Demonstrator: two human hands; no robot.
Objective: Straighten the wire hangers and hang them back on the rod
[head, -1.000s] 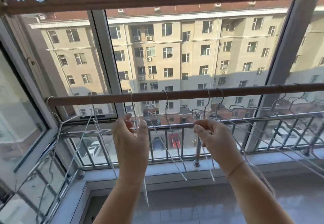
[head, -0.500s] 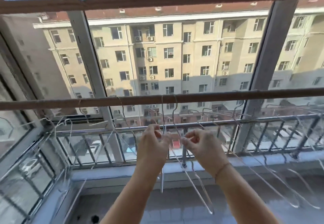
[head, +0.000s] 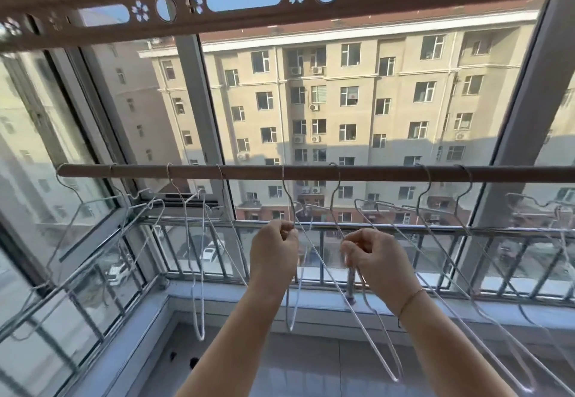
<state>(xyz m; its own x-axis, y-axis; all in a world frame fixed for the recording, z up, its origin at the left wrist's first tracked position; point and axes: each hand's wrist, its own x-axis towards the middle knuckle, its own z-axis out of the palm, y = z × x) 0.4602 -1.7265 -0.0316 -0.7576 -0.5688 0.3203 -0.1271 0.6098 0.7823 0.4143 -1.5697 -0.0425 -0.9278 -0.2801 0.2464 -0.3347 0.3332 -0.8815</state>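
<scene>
A brown rod [head: 311, 172] runs across the window at mid height. Several thin white wire hangers hang from it by their hooks. My left hand [head: 273, 250] pinches the neck of one hanger [head: 287, 191] whose hook is over the rod. My right hand [head: 373, 259] is closed on the neck of the neighbouring hanger [head: 334, 191], also hooked on the rod. Both hangers' long bent loops dangle below my hands. More hangers [head: 199, 241] hang to the left, twisted at odd angles, and others [head: 451, 241] to the right.
A metal railing [head: 435, 231] runs behind the hangers along the glass. A window frame post [head: 202, 110] stands left of centre and another [head: 522, 123] on the right. A brown perforated beam [head: 280, 1] spans overhead. The tiled sill and floor lie below.
My hands have moved apart and each now holds its own hanger neck. The view has swung left, bringing the rod's left end and the twisted hangers there into sight.
</scene>
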